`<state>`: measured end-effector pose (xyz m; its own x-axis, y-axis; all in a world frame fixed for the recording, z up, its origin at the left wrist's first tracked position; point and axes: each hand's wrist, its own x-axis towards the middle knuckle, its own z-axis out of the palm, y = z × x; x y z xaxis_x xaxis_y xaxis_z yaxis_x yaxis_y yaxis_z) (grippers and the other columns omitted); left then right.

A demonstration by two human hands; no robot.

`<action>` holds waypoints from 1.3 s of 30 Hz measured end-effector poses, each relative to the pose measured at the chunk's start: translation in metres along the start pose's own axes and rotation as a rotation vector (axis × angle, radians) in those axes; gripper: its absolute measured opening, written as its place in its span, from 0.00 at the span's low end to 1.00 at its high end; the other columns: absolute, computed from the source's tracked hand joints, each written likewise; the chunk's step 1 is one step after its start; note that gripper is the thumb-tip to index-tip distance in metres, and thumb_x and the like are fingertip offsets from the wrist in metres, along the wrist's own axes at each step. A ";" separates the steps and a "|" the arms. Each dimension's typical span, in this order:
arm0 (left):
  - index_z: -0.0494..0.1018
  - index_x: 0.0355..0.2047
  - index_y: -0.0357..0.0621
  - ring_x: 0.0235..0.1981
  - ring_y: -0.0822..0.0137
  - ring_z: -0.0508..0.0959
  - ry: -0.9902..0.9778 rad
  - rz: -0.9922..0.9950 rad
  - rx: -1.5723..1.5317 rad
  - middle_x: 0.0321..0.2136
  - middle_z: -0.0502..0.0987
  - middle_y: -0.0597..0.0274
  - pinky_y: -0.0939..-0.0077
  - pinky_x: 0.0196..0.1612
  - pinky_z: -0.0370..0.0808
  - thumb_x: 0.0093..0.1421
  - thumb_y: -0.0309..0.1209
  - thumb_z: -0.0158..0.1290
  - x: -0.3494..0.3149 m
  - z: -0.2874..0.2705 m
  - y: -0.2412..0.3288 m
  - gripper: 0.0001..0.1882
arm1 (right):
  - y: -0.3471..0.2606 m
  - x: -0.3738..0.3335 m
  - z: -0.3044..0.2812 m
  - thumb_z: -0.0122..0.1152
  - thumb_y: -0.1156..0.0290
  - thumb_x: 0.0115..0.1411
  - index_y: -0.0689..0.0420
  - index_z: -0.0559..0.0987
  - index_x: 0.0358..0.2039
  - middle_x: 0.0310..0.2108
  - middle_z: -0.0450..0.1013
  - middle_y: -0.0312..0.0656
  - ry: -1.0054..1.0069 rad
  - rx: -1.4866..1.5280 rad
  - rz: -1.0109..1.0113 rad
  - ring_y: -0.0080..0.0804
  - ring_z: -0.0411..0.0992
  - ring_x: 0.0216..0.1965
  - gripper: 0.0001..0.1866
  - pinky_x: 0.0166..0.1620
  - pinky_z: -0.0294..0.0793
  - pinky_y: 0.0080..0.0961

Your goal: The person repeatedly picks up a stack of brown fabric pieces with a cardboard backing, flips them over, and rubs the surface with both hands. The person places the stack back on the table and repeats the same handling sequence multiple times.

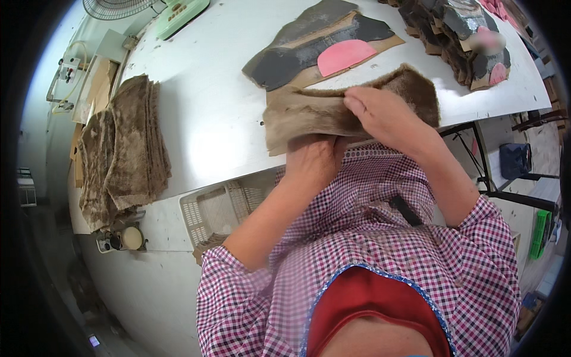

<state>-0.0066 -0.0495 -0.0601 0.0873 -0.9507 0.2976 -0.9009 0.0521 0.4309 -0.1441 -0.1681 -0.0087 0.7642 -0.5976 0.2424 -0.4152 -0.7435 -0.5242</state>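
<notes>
A brown piece of plush fur fabric (309,116), partly folded over, is held up at the table's near edge, in front of my body. My right hand (386,119) is closed on its upper fold, with thumb and fingers pressed together there. From below, my left hand (315,159) grips the lower edge; its fingertips are hidden under the fabric. Just beyond lie flat dark grey backed pieces (285,62) with tan edges, and a pink half-round patch (347,57) rests on them.
Stacked brown fur pieces (140,143) hang over the table's left edge. More layered fur and grey pieces (458,41) lie at the far right. A green scale-like device (178,16) stands at the back left of the white table (202,101). Below sits a pale plastic basket (208,217).
</notes>
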 end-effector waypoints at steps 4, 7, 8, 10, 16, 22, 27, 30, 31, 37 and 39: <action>0.70 0.50 0.37 0.48 0.50 0.74 -0.025 -0.245 -0.547 0.48 0.74 0.51 0.58 0.50 0.71 0.58 0.33 0.55 -0.020 -0.013 -0.003 0.21 | 0.006 -0.009 0.012 0.46 0.65 0.65 0.65 0.76 0.44 0.48 0.72 0.51 -0.066 -0.079 -0.030 0.48 0.69 0.51 0.17 0.55 0.66 0.38; 0.66 0.53 0.31 0.52 0.58 0.72 0.076 -0.561 -1.170 0.50 0.72 0.53 0.61 0.53 0.69 0.62 0.38 0.51 -0.038 -0.038 -0.025 0.25 | 0.012 -0.018 0.015 0.46 0.64 0.66 0.63 0.74 0.50 0.54 0.69 0.49 -0.078 -0.098 -0.075 0.44 0.64 0.58 0.19 0.62 0.59 0.38; 0.64 0.54 0.30 0.52 0.59 0.71 0.158 -0.542 -1.418 0.51 0.71 0.52 0.64 0.53 0.70 0.64 0.42 0.48 -0.034 -0.044 -0.032 0.27 | 0.013 -0.021 0.013 0.46 0.64 0.66 0.62 0.73 0.52 0.56 0.68 0.49 -0.103 -0.104 -0.054 0.43 0.62 0.60 0.19 0.64 0.55 0.38; 0.63 0.56 0.32 0.51 0.65 0.70 0.217 -0.622 -1.666 0.50 0.70 0.52 0.71 0.51 0.71 0.68 0.51 0.35 -0.023 -0.069 -0.034 0.32 | 0.009 -0.022 0.013 0.46 0.63 0.67 0.60 0.71 0.55 0.59 0.64 0.48 -0.148 -0.129 -0.053 0.42 0.58 0.63 0.21 0.67 0.50 0.38; 0.76 0.36 0.34 0.30 0.71 0.74 0.000 -0.778 -0.823 0.33 0.76 0.61 0.75 0.37 0.73 0.60 0.33 0.55 0.007 -0.070 -0.081 0.12 | 0.006 -0.028 0.019 0.46 0.56 0.66 0.54 0.68 0.59 0.64 0.58 0.46 -0.159 -0.254 -0.080 0.40 0.51 0.67 0.24 0.69 0.44 0.38; 0.76 0.30 0.36 0.25 0.75 0.72 0.122 -0.524 -0.315 0.22 0.74 0.64 0.77 0.29 0.70 0.57 0.27 0.58 0.002 -0.054 -0.087 0.06 | 0.002 -0.031 0.020 0.47 0.54 0.66 0.53 0.67 0.60 0.64 0.57 0.46 -0.179 -0.249 -0.045 0.40 0.49 0.68 0.26 0.69 0.43 0.38; 0.70 0.26 0.35 0.25 0.62 0.74 0.142 -0.467 -0.254 0.27 0.75 0.55 0.70 0.31 0.71 0.56 0.24 0.55 -0.001 -0.052 -0.077 0.06 | -0.002 -0.033 0.017 0.49 0.55 0.65 0.55 0.69 0.58 0.62 0.60 0.47 -0.167 -0.273 -0.068 0.41 0.53 0.66 0.25 0.68 0.46 0.39; 0.66 0.26 0.36 0.24 0.57 0.74 0.164 -0.333 -0.122 0.24 0.74 0.52 0.67 0.30 0.71 0.56 0.23 0.55 0.001 -0.048 -0.078 0.07 | -0.008 -0.029 0.014 0.52 0.55 0.63 0.60 0.72 0.54 0.58 0.64 0.50 -0.128 -0.316 -0.090 0.42 0.59 0.62 0.25 0.65 0.52 0.41; 0.66 0.26 0.36 0.24 0.56 0.74 0.149 -0.379 -0.148 0.23 0.74 0.52 0.66 0.30 0.71 0.56 0.23 0.55 0.004 -0.049 -0.076 0.08 | -0.015 -0.025 0.010 0.53 0.55 0.62 0.61 0.73 0.51 0.56 0.66 0.51 -0.121 -0.328 -0.095 0.42 0.61 0.60 0.25 0.63 0.54 0.41; 0.62 0.27 0.37 0.21 0.54 0.72 0.135 -0.365 -0.151 0.20 0.71 0.51 0.64 0.27 0.70 0.56 0.20 0.54 0.004 -0.048 -0.070 0.10 | -0.044 -0.002 0.026 0.53 0.50 0.61 0.69 0.68 0.55 0.59 0.63 0.55 -0.233 -0.210 -0.103 0.45 0.58 0.63 0.34 0.66 0.50 0.40; 0.62 0.30 0.37 0.23 0.53 0.73 0.095 -0.414 -0.129 0.22 0.72 0.51 0.64 0.29 0.70 0.56 0.19 0.53 0.008 -0.048 -0.066 0.09 | -0.036 -0.006 0.032 0.51 0.48 0.61 0.68 0.65 0.57 0.61 0.61 0.55 -0.260 -0.215 -0.091 0.43 0.55 0.65 0.36 0.67 0.47 0.39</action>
<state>0.0736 -0.0460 -0.0455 0.4736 -0.8676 0.1517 -0.7218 -0.2836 0.6313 -0.1184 -0.1282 -0.0171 0.8915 -0.4502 0.0501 -0.4128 -0.8530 -0.3194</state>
